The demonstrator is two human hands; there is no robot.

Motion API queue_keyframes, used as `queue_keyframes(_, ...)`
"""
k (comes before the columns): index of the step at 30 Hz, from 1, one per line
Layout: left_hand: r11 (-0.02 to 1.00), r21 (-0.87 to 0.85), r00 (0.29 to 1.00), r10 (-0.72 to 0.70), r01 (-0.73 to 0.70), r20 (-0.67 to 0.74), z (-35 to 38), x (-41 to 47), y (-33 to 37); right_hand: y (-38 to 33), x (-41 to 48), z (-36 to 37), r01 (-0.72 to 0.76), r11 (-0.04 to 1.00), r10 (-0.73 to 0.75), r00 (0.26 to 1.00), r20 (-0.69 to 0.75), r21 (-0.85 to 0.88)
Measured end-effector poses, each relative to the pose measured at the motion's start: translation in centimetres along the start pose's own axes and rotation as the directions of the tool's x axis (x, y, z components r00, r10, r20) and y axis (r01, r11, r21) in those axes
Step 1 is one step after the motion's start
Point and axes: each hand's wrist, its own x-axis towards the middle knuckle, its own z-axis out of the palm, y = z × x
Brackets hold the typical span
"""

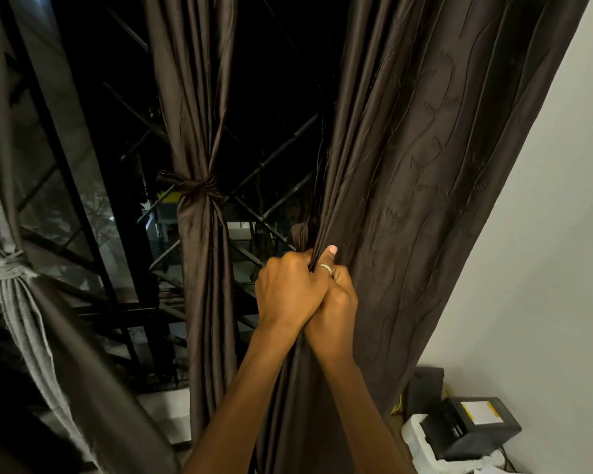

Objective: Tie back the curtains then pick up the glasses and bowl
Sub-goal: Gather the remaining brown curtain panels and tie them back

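A dark brown curtain hangs at the right of the window. My left hand and my right hand are pressed together at its left edge, both gripping the gathered fabric at about mid height. A ring sits on my right thumb, which points up against the cloth. The middle brown curtain hangs bunched and bound by a brown tie. At the far left a grey curtain is also knotted back. Glasses and bowl are not in view.
Behind the curtains is a dark window with a metal grille. A white wall stands on the right. Below it a black box-shaped device sits on white packing material in the corner.
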Motion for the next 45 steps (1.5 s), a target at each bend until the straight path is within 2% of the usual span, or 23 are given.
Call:
queue_keyframes(3,1.0,0.006,1.0,0.006,-0.006,-0.013,-0.1,0.0,0.1,0.0,-0.1,-0.4,0.032,0.997,-0.029,0.999,0.037,-0.072)
queue_keyframes(8,0.998,-0.047,1.0,0.028,-0.028,0.007,0.0,0.3,-0.6,-0.1,-0.3,-0.2,0.107,0.993,-0.107,0.994,0.004,-0.054)
queue_keyframes(12,0.998,-0.058,0.999,0.035,-0.032,0.036,-0.5,0.4,-0.8,0.1,-0.4,-1.4,0.128,0.992,-0.126,0.986,0.107,-0.013)
queue_keyframes(15,1.0,-0.001,0.999,0.015,-0.015,0.032,-1.1,0.5,-0.7,0.5,0.2,-3.1,0.08,0.995,-0.089,0.978,0.188,0.058)
queue_keyframes(16,1.0,0.011,0.999,0.018,-0.018,0.028,-1.2,0.5,-0.9,0.8,0.6,-3.8,0.057,0.997,-0.063,0.986,0.151,0.044)
queue_keyframes(18,0.999,-0.007,0.999,0.032,-0.032,0.017,-1.3,0.6,-1.2,1.6,1.8,-5.7,-0.021,1.0,0.02,0.999,-0.046,-0.023)
queue_keyframes(20,0.998,-0.049,0.999,0.044,-0.043,0.008,-1.3,0.7,-1.6,2.7,3.4,-7.7,-0.137,0.985,0.101,0.951,-0.293,-0.108)
queue_keyframes(22,0.996,-0.07,0.999,0.048,-0.048,0.005,-1.2,0.8,-1.9,3.7,5.5,-9.6,-0.248,0.953,0.151,0.889,-0.432,-0.176)
queue_keyframes(24,0.995,-0.088,0.998,0.054,-0.052,0.013,-1.2,0.9,-2.1,4.5,7.6,-11.1,-0.344,0.913,0.225,0.873,-0.432,-0.22)
queue_keyframes(27,0.992,-0.115,0.998,0.051,-0.048,0.024,-1.0,1.2,-2.4,5.1,9.5,-12.7,-0.428,0.883,0.36,0.881,-0.308,-0.191)
queue_keyframes(30,0.993,-0.112,0.999,0.045,-0.043,0.013,-1.1,1.4,-2.9,6.1,9.9,-13.7,-0.383,0.898,0.365,0.923,-0.119,-0.216)
queue_keyframes(32,0.993,-0.115,0.999,0.039,-0.038,0.001,-1.2,1.6,-3.4,6.9,9.9,-14.6,-0.345,0.908,0.338,0.938,-0.071,-0.235)
queue_keyframes(39,0.997,-0.058,0.998,0.042,-0.045,-0.051,-1.1,1.4,-2.9,6.7,7.1,-13.3,-0.334,0.905,0.239,0.911,-0.335,-0.262)
queue_keyframes(42,0.999,-0.023,0.998,0.035,-0.037,-0.045,-0.6,0.8,-2.1,4.3,4.0,-10.6,-0.257,0.934,0.166,0.928,-0.334,-0.249)
queue_keyframes(45,0.996,-0.053,0.997,0.075,-0.076,-0.03,0.1,0.5,-1.7,2.6,2.3,-7.6,-0.102,0.958,0.03,0.965,-0.259,-0.268)
